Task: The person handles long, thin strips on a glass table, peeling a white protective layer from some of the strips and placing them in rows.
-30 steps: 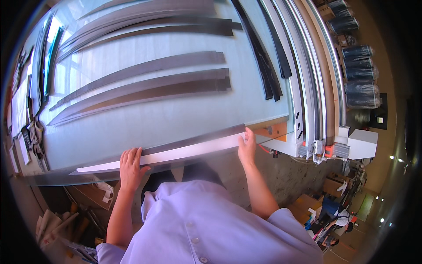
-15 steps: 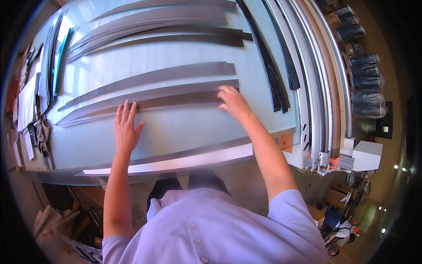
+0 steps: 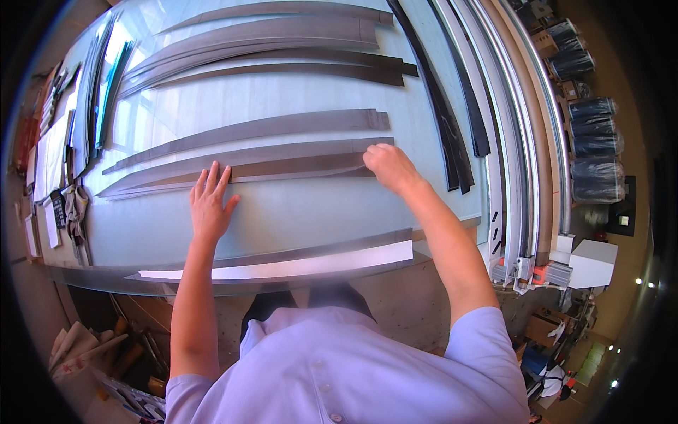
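Observation:
A stack of long, thin grey-brown strips [image 3: 296, 168] lies across the glass-topped table [image 3: 318, 205]. My left hand [image 3: 210, 205] rests with fingers spread, their tips over the near edge of these strips. At the right end of the same strips, my right hand [image 3: 390, 168] is closed in a pinch, and the near strip's end lies under the curled fingers. Just beyond is another grey strip [image 3: 261, 133] with a short piece at its right end. Close to my body, a long white strip [image 3: 311, 263] lies on a darker one along the table's front edge.
More grey strips [image 3: 268, 39] lie in groups at the far side. Long black strips [image 3: 438, 106] run along the right, beside metal rails [image 3: 526, 127]. At the left are stacked dark strips [image 3: 92, 99], a calculator [image 3: 58, 205] and gloves [image 3: 74, 208].
My right hand has gone from loosely spread fingers to a closed pinch at the strips' right end. My left hand stays on the strips, and the whole view has shifted slightly.

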Tool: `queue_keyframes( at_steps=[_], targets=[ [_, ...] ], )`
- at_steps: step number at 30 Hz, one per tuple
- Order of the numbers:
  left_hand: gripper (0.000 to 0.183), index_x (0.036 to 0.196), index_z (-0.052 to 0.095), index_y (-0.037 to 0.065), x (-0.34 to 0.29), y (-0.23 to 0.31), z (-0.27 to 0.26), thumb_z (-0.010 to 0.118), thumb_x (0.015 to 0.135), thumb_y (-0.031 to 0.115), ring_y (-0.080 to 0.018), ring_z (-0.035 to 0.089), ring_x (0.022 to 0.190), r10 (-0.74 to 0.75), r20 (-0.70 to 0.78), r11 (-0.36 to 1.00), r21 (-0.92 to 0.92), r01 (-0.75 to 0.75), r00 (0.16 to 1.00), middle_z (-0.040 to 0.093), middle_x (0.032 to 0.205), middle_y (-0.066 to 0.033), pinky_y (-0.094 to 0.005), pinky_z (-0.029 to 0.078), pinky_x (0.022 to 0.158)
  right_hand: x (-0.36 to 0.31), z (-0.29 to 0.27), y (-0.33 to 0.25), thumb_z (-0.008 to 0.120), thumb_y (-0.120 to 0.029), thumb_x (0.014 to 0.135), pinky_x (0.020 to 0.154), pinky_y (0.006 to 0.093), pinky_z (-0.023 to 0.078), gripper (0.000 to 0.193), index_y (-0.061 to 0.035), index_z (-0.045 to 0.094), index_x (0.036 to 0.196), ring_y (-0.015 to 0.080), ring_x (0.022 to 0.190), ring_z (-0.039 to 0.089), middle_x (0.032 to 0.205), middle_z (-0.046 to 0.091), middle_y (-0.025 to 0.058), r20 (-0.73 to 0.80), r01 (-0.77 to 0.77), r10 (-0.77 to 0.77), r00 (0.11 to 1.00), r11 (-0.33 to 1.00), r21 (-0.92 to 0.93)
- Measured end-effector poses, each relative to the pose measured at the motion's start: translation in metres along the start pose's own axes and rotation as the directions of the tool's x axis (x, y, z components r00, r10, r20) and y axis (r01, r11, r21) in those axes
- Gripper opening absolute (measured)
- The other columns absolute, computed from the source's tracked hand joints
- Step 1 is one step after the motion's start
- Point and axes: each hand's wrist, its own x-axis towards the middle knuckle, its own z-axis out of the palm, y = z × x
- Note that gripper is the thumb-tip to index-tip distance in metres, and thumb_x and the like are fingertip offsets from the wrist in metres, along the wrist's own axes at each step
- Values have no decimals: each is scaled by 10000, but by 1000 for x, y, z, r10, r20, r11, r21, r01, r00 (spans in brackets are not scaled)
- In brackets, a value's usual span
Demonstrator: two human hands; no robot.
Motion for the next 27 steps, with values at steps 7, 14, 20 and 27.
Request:
queue_keyframes(
  at_steps=[7,14,20,27],
  targets=[
    [695,1512,441,228,1,2,0,723,881,299,-342,342,1443,4,-5,1000,-26,-4,1000,350,1604,-68,-481,277,1153,12,-33,0,701,-30,734,749,370,554,119,-77,602,781,268,863,637,843,642,82,-70,-15,17,997,1000,23],
    [352,1183,707,135,15,-5,-15,718,835,89,-298,584,1165,25,-393,989,-125,-81,919,648,1291,-90,-453,388,1050,-8,-84,-28,771,25,696,652,367,511,194,-49,613,781,274,765,610,810,632,82,-553,18,74,830,987,159],
    [297,1057,730,63,-21,2,-28,676,770,7,-269,641,1002,282,-398,944,-45,-326,873,695,1150,-94,-396,497,866,-95,-10,-60,713,-6,745,670,350,529,92,-70,652,768,257,759,624,831,652,54,-503,-107,231,833,959,263],
    [440,1193,685,99,-67,18,-9,723,756,60,-296,570,1149,289,-64,951,-99,-294,955,590,1359,-91,-426,476,936,-90,28,-49,668,-99,846,706,408,507,92,-28,661,789,319,786,625,830,637,128,-137,-356,547,826,693,627]
  ],
)
